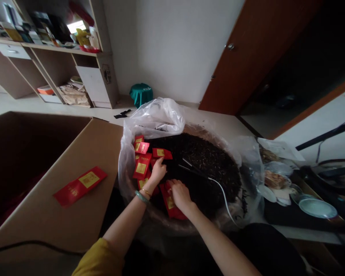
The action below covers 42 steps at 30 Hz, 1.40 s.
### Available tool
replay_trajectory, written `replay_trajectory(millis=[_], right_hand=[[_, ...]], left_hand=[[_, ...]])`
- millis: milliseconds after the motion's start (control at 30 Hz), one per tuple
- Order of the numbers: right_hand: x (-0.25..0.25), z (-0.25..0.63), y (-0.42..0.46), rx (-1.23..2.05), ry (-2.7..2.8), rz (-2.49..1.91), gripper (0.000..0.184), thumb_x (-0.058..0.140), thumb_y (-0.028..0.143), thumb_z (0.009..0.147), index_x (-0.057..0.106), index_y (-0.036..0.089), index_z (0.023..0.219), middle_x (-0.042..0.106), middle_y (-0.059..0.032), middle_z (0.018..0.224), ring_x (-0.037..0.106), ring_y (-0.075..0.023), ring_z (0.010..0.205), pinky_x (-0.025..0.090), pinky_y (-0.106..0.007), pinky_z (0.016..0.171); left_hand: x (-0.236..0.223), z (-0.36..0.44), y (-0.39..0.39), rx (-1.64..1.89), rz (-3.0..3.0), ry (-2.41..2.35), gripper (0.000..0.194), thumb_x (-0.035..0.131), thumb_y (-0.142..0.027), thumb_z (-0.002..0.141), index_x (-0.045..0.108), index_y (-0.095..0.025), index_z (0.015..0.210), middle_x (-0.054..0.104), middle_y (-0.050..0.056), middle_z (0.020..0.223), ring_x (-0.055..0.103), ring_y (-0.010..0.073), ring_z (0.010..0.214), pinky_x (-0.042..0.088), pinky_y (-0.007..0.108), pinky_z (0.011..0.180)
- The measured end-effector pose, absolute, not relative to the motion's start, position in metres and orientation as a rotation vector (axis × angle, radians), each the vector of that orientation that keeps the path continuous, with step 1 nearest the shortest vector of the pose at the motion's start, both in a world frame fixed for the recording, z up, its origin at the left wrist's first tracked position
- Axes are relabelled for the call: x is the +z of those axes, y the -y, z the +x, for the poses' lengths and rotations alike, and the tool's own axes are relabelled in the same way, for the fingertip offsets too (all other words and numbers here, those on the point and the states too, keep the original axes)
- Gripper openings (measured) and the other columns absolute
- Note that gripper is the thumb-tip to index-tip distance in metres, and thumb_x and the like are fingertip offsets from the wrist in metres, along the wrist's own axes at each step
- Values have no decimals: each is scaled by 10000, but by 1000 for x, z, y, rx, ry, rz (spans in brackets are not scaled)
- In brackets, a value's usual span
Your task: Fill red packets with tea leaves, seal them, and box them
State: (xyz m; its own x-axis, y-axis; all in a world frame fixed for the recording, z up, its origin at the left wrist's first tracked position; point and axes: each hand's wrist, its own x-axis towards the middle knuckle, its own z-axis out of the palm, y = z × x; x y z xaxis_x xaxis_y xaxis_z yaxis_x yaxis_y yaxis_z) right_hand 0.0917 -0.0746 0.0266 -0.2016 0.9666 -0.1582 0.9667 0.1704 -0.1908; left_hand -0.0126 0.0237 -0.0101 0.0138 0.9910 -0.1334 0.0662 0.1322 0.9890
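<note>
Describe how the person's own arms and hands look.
A mustard-yellow sleeve shows on the left arm. Toward the left hand sit a pale green bangle and a thin gold-coloured bracelet. The right hand and right forearm show no sleeve or bracelet.

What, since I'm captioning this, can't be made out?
In head view:
Hidden by the right hand: part of the packet beneath it.
Blurred: whether the left hand grips the packet at its fingertips.
Too small: lettering on the packet lying on the cardboard box.
Dark, and cut off by the left edge: the box's inside.
</note>
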Motion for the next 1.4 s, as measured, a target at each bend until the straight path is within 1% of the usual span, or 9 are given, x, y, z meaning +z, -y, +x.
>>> replay_trajectory(millis=[200, 367, 533, 667, 733, 800, 900, 1000, 1400], right_hand=[[19, 92, 82, -426, -2413, 2093, 387, 396, 74, 866, 607, 177, 1173, 659, -116, 1094, 607, -220, 999, 486, -293, 771], [2, 98, 77, -625, -2452, 2316, 412, 445, 56, 813, 596, 153, 1184, 656, -134, 1123, 623, -224, 1023, 486, -313, 845], [-12, 121, 62, -1514, -2398, 2667, 193, 518, 192, 784, 650, 177, 924, 717, -71, 906, 673, -207, 810, 544, -323, 739], [-7, 139, 57, -2007, -2187, 2932, 292, 529, 355, 799, 573, 177, 1027, 695, -96, 943, 666, -224, 764, 558, -317, 554], [-3, 144, 57, -1900, -2305, 3023, 393, 516, 338, 810, 512, 179, 1170, 677, -104, 986, 661, -218, 803, 567, -321, 593], [0, 146, 57, -1532, -2546, 3058, 456, 482, 283, 828, 461, 181, 1272, 654, -117, 1034, 650, -210, 838, 567, -334, 666], [2, 147, 57, -812, -2868, 2921, 423, 442, 222, 850, 519, 178, 1264, 612, -141, 1112, 613, -221, 959, 540, -354, 786], [4, 145, 57, -391, -2984, 2759, 381, 413, 197, 877, 579, 172, 1219, 598, -144, 1121, 574, -228, 1059, 496, -377, 902], [10, 138, 61, -142, -2959, 2808, 312, 429, 231, 906, 640, 200, 1135, 648, -116, 1050, 566, -235, 1006, 454, -422, 929]], left_hand=[[4, -14, -21, 1131, 837, -1168, 562, 557, -108, 734, 500, -173, 1289, 497, 152, 1329, 615, 196, 996, 537, 211, 618], [7, -14, -19, 1169, 882, -1226, 539, 575, -104, 729, 506, -178, 1259, 541, 137, 1262, 631, 153, 884, 526, 199, 595], [14, -12, -16, 1049, 1038, -1260, 345, 580, -211, 777, 570, -148, 1117, 635, 114, 1069, 626, 114, 702, 478, 180, 513], [21, -12, -11, 827, 1301, -1077, 323, 592, -356, 789, 652, -125, 1008, 694, 72, 875, 623, 145, 720, 465, 202, 559], [21, -12, -9, 704, 1517, -986, 273, 620, -343, 755, 699, -115, 882, 693, 39, 765, 601, 149, 690, 445, 207, 570], [19, -12, -7, 647, 1681, -933, 252, 596, -328, 757, 713, -107, 792, 668, 12, 675, 568, 139, 638, 417, 207, 559], [18, -12, -6, 672, 1762, -921, 291, 554, -343, 776, 711, -98, 765, 649, 3, 647, 534, 124, 593, 390, 204, 543], [18, -12, -6, 705, 1749, -932, 315, 539, -362, 780, 708, -98, 804, 649, 4, 664, 527, 122, 586, 383, 202, 536], [13, -9, -7, 801, 1811, -1049, 316, 526, -352, 805, 723, -115, 872, 712, 30, 750, 587, 149, 646, 427, 220, 593]])
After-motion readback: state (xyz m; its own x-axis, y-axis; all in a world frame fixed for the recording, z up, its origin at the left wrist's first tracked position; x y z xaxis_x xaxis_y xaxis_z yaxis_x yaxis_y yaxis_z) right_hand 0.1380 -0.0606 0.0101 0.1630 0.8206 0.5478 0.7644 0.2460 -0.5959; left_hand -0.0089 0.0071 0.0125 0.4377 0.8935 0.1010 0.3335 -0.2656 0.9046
